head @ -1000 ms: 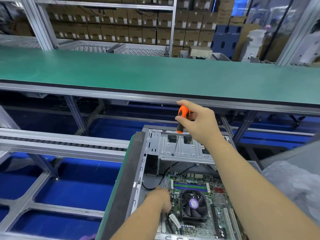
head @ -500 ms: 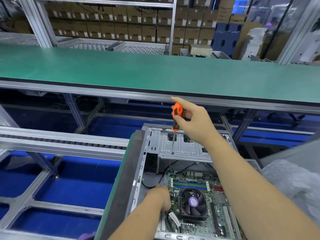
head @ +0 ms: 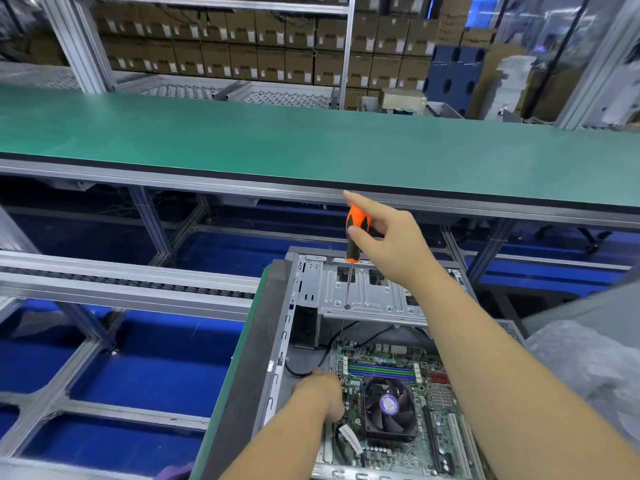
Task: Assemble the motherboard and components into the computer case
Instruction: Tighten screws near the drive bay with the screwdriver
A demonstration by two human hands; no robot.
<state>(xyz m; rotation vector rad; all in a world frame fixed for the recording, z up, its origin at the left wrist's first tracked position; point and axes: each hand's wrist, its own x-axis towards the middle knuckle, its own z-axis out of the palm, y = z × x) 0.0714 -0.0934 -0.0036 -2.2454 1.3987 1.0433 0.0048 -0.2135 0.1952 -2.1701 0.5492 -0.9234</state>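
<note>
An open grey computer case lies flat at the lower middle, with a green motherboard inside it and a black CPU fan on the board. My right hand pinches the orange and black handle of a screwdriver; its thin shaft runs straight down past the drive cage to the board's far left corner. My left hand rests at the board's left edge with fingers curled down; what they hold is hidden.
A long green conveyor belt crosses behind the case. A roller track lies to the left over blue floor. Stacked cardboard boxes fill the back shelves. Clear plastic wrap sits at the right.
My right hand and the screwdriver have shifted slightly left and up in view, and the shaft now stands more upright. My left hand stays at the board's left edge.
</note>
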